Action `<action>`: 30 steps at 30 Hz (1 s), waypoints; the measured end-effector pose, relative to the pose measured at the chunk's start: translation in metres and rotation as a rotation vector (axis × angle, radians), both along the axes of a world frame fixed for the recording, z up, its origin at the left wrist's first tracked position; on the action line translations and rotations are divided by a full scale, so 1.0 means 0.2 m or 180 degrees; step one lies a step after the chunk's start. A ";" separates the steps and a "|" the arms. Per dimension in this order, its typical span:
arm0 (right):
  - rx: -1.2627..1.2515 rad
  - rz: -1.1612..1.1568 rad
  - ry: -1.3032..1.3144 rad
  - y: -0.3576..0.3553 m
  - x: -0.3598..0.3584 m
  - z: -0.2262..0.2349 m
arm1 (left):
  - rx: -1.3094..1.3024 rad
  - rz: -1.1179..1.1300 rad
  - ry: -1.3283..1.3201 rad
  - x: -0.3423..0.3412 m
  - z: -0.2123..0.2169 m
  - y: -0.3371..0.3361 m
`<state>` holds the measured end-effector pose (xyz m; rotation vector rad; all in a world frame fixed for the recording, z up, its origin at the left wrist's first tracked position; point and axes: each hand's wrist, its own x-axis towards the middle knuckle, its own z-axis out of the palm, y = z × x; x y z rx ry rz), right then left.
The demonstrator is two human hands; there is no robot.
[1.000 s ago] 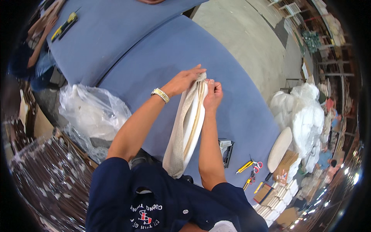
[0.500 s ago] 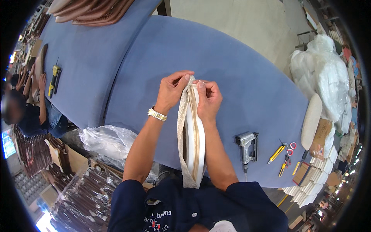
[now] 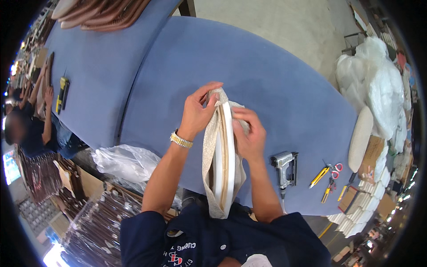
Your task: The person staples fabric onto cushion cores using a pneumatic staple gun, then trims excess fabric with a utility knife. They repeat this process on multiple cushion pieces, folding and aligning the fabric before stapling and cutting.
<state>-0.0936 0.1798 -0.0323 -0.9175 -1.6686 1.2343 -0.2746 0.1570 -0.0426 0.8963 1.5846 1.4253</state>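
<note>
The left hand (image 3: 199, 113) pinches the top edge of a beige fabric cover (image 3: 209, 147), thumb and fingers closed on the cloth where it folds over the upper end of a white curved panel (image 3: 223, 155). The right hand (image 3: 249, 133) is closed on the other side of the same cover, fingers curled over the fabric and pressing it against the panel's face. The panel stands on edge between the two hands (a wooden-coloured layer shows along its rim), its top near the fingertips and its lower end down by the person's dark blue shirt (image 3: 213, 242). The fabric hangs loosely around it on both sides. A gold wristwatch (image 3: 181, 139) sits on the left wrist.

All this is held just above a blue padded worktable (image 3: 275, 75). On the table, just right of the right forearm, lies a grey pneumatic staple gun (image 3: 284, 167). Further right are a yellow utility knife (image 3: 319, 176) and red-handled scissors (image 3: 336, 168). At the table's right edge rests a white oval cushion (image 3: 360, 138), with white plastic-wrapped bundles (image 3: 378, 84) beyond it. A clear plastic bag (image 3: 126, 162) lies below the table's near-left edge. At the far left, another person (image 3: 31, 129) leans over a second blue table (image 3: 93, 66).
</note>
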 end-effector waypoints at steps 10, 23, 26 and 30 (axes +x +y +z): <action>-0.0260 -0.0917 -0.3780 -0.41 1.26 -0.42 | 0.0239 -0.0233 0.0287 0.03 0.05 -0.03; -0.0864 0.0178 -0.1469 0.26 0.65 0.38 | -0.0009 -0.0306 0.0053 0.04 0.09 0.00; 0.0005 0.1240 -0.1792 0.47 0.37 0.56 | 0.0006 -0.0331 0.0092 0.02 0.09 0.00; 0.0642 0.2284 -0.2201 0.61 0.08 0.68 | 0.0124 -0.0396 0.0238 0.01 0.08 -0.01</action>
